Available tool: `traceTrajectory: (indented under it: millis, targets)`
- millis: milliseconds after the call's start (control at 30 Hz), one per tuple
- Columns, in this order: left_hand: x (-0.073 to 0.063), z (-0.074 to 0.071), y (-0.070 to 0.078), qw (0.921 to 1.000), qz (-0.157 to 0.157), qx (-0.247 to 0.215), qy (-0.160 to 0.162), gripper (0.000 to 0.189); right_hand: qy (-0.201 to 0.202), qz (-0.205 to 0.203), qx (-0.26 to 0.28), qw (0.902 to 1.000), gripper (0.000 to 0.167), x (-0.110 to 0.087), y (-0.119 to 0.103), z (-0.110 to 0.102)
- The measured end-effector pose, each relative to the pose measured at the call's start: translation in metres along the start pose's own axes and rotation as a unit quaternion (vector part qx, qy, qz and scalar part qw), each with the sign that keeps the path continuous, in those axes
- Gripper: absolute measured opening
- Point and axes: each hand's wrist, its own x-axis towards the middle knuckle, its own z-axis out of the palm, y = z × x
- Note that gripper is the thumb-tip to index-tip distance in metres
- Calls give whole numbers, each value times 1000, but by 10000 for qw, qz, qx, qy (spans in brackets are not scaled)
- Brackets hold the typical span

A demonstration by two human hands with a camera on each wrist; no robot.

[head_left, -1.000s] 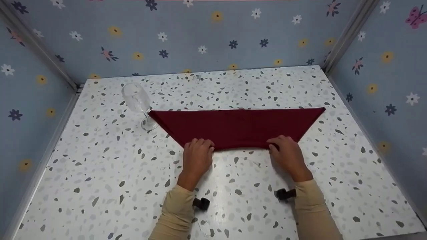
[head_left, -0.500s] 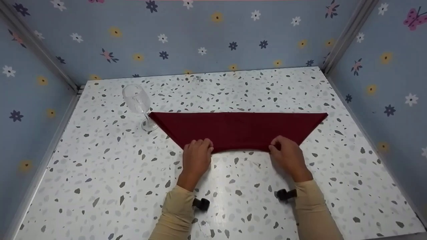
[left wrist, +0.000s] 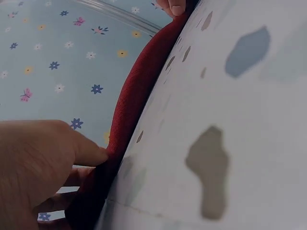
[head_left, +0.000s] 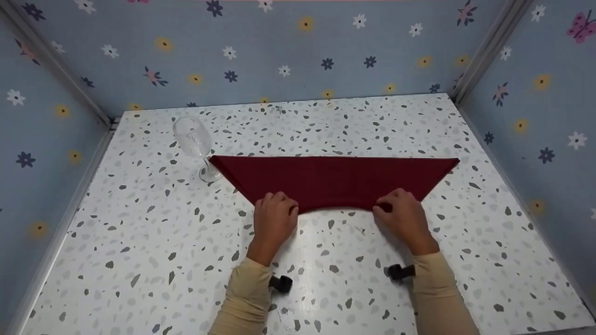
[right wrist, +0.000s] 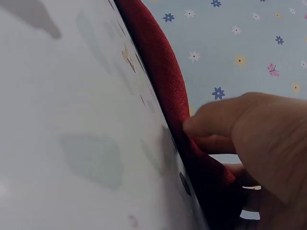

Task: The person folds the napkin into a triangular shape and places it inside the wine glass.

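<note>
A dark red cloth napkin [head_left: 335, 181], folded into a trapezoid with its long edge at the far side, lies across the middle of the table. My left hand [head_left: 274, 218] pinches the left part of its near edge; in the left wrist view the thumb [left wrist: 91, 152] presses the rolled edge and the fingers are partly hidden behind the cloth. Toward the other end, my right hand [head_left: 402, 216] pinches the same edge, its thumb [right wrist: 206, 122] against the red fabric in the right wrist view. Between the hands the near edge bows slightly away from me.
A clear stemmed wine glass [head_left: 193, 137] stands at the back left, its base [head_left: 210, 173] close to the napkin's far left corner. The white speckled table [head_left: 139, 260] is enclosed by flower-patterned blue walls [head_left: 260, 42] at the back and sides.
The napkin's far edge, mostly at the right corner, has come slightly nearer to me. Both hands stay at the near edge, with only small shifts of the fingers.
</note>
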Motion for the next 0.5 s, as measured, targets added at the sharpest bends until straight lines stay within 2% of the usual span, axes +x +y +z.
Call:
traceTrajectory:
  millis: [133, 267, 500]
  targets:
    - [0, -3, -4, 9997, 86, -116, -179, 14, -40, -144, -77, 9999, 29, 0, 2, -1]
    - [0, -3, -7, 9992, 130, -210, -311, 19, 110, -374, -178, 9991, 24, 1, 4, -2]
    - [1, -3, -5, 9983, -57, -387, -427, 16, 316, -471, -52, 9984, 16, 2, 6, -1]
